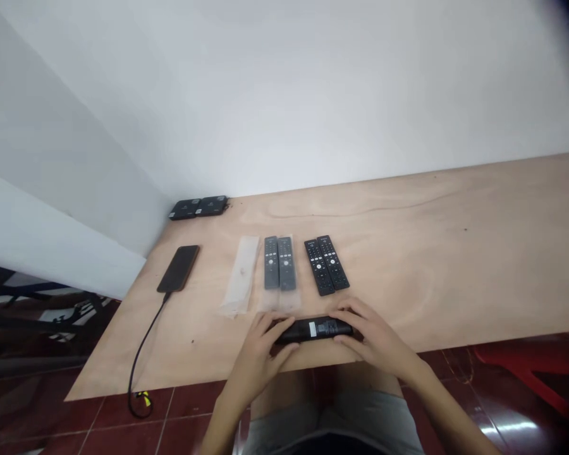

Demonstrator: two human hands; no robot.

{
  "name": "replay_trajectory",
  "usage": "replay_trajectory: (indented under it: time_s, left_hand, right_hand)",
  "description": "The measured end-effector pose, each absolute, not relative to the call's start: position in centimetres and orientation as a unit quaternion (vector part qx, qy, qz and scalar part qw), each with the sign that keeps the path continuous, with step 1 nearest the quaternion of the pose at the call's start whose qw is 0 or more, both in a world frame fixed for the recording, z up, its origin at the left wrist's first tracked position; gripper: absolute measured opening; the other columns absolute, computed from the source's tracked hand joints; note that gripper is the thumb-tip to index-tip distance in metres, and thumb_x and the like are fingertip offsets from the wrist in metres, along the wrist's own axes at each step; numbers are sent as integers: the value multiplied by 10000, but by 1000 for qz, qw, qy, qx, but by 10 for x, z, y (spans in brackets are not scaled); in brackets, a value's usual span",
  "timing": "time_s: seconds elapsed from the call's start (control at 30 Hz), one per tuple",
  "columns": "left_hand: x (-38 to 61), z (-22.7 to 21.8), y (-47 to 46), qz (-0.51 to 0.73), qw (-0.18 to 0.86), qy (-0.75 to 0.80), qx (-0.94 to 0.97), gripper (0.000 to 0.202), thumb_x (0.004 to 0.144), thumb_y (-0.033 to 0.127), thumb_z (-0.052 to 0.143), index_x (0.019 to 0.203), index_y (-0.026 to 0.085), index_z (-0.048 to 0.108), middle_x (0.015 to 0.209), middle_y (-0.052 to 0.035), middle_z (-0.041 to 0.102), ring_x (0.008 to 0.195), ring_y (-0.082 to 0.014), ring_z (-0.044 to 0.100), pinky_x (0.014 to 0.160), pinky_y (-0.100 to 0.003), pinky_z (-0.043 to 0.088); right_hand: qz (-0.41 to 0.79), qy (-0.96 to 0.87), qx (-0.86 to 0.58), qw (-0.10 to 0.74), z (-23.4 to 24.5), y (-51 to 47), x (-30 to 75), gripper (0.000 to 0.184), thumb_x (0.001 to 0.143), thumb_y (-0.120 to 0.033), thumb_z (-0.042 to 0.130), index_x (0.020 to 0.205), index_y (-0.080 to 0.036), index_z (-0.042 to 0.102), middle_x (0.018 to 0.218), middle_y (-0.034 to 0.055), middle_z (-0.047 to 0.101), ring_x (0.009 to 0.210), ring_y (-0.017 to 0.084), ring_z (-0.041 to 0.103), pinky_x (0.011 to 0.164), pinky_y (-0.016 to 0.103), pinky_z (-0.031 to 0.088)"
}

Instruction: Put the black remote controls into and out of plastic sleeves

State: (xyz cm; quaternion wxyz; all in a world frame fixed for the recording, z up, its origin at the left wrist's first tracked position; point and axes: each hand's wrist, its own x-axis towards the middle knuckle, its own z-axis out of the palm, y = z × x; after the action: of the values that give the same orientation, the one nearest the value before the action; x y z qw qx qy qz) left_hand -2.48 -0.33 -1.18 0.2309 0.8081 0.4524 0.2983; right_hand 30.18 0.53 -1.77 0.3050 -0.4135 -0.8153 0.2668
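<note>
Near the table's front edge, a black remote control [308,330] lies sideways with its labelled back turned up. My left hand [265,344] grips its left end between thumb and fingers. At the other end, my right hand [367,332] holds it the same way. Beyond my hands are two black remotes [326,265] side by side, buttons up. To their left, two more remotes [279,264] sit in clear plastic sleeves, their buttons also facing up. A flat translucent plastic sleeve [241,275] lies left of those.
A smartphone [179,268] lies on the left of the wooden table [455,253], its black cable [140,357] hanging over the front edge. Two black boxes [198,207] stand in the back left corner by the wall. A red plastic stool [526,363] is at the right.
</note>
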Motion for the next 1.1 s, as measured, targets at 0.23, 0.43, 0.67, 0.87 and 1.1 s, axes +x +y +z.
replay_trajectory:
  time_s: [0.23,0.43,0.67,0.87,1.1]
  left_hand:
    - [-7,-12,4,274,232,431,828,426,1054,295,730,1477,312,679,1318,-114,700,1260,-312,640,1061,-527,600]
    - [-28,-7,2,319,200,468,799,399,1100,220,599,1486,304,658,1349,-106,695,1270,-288,653,1079,-479,584]
    - [-112,-6,29,358,-36,568,740,292,1057,195,568,1280,235,752,1227,-125,715,1169,-329,639,1040,-528,514]
    - [-130,-10,55,294,-44,562,772,160,1032,278,647,992,218,790,1102,-112,776,1084,-331,654,1002,-512,512]
    - [-94,11,39,369,-42,557,743,91,1052,240,652,1014,220,732,983,-70,765,984,-275,677,927,-433,541]
  right_hand:
    - [271,-822,-403,297,-12,7,299,422,1055,-262,706,1475,-297,677,1377,127,677,1305,317,647,1117,496,601]
    - [288,-800,-418,322,-16,8,302,301,1110,-321,646,1399,-295,724,1347,115,712,1280,304,669,1114,489,593]
    - [329,-747,-459,352,-14,12,300,299,1168,-301,496,1242,-276,785,1272,97,776,1213,285,718,1104,482,599]
    - [297,-766,-449,351,-17,13,299,323,1103,-352,643,1416,-307,707,1432,111,705,1350,334,645,1181,570,548]
    - [275,-785,-441,337,-16,8,300,435,1004,-317,767,1436,-316,712,1403,121,700,1317,372,652,1138,581,564]
